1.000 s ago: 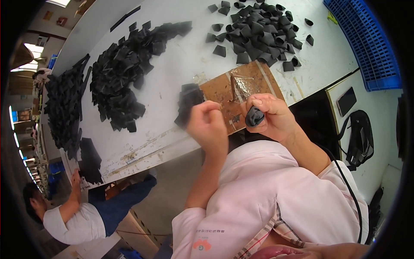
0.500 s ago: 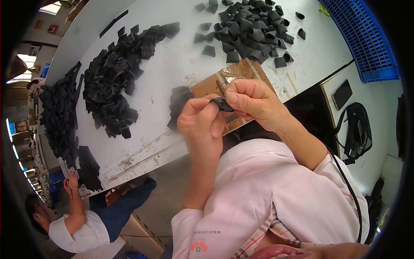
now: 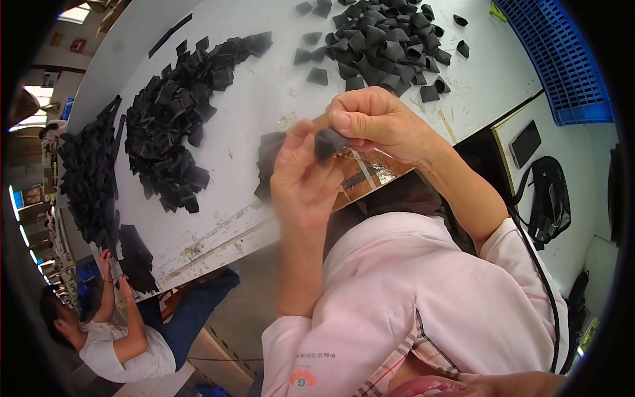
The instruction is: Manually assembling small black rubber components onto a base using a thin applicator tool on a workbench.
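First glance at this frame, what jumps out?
Both hands raised at centre: the left hand and right hand pinch one small black piece between them. Behind, on the white table, lie heaps of black pieces at left and folded ones at top. A blue crate sits top right.

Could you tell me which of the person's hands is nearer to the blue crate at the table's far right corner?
Right. The right hand is raised over the table, on the blue crate's side, though well short of it. The left hand is farther off, beside the right one; both pinch a small black piece.
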A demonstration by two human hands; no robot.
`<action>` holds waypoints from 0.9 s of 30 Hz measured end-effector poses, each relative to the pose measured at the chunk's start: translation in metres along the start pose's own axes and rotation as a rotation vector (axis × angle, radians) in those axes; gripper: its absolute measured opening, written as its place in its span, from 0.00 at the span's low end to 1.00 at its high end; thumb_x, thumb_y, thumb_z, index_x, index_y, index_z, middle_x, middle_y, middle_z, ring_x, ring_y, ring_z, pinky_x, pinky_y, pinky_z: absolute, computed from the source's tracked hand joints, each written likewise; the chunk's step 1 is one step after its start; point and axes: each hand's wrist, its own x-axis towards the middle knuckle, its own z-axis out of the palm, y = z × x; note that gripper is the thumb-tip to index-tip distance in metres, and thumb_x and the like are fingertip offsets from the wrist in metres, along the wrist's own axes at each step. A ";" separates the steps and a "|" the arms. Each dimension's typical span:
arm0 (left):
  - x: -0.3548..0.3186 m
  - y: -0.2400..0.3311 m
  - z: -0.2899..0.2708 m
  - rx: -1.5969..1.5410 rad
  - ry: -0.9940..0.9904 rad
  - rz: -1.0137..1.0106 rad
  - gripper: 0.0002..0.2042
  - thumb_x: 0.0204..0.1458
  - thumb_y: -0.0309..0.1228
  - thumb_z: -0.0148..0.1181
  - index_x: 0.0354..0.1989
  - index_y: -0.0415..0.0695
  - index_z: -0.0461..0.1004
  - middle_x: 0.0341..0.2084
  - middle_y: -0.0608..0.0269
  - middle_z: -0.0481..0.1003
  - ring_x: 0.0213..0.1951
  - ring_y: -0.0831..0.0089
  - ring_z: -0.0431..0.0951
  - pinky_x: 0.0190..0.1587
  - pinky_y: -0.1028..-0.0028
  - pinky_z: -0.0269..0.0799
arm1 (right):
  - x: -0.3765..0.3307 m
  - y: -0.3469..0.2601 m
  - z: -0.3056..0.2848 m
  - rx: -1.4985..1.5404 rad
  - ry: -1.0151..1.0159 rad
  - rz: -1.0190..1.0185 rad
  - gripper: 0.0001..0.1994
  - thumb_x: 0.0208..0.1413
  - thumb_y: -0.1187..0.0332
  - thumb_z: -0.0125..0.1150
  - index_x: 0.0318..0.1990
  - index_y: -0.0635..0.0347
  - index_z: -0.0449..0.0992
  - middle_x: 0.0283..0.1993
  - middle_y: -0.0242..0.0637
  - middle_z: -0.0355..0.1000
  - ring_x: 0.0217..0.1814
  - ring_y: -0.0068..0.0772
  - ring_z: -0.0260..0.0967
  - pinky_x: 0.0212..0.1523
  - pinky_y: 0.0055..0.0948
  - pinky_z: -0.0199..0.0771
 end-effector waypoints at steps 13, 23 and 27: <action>0.004 -0.009 -0.015 0.346 0.035 0.265 0.07 0.52 0.23 0.48 0.39 0.39 0.64 0.21 0.60 0.70 0.09 0.86 0.51 0.12 0.85 0.46 | 0.006 0.018 -0.004 -0.103 -0.055 -0.099 0.15 0.53 0.58 0.53 0.23 0.61 0.69 0.15 0.22 0.56 0.18 0.12 0.52 0.17 0.15 0.53; 0.005 -0.015 0.013 1.209 0.161 0.740 0.09 0.51 0.22 0.46 0.40 0.34 0.68 0.34 0.58 0.71 0.36 0.74 0.70 0.43 0.79 0.63 | -0.022 0.000 -0.006 -0.691 0.411 -0.527 0.11 0.49 0.64 0.57 0.31 0.65 0.71 0.27 0.34 0.65 0.25 0.22 0.60 0.26 0.20 0.60; 0.000 -0.004 0.018 1.511 -0.009 0.684 0.07 0.49 0.21 0.49 0.37 0.36 0.70 0.34 0.57 0.72 0.36 0.73 0.71 0.40 0.78 0.65 | -0.028 0.002 0.009 -0.995 0.323 -0.702 0.18 0.41 0.62 0.63 0.39 0.61 0.70 0.30 0.36 0.65 0.29 0.33 0.63 0.28 0.27 0.65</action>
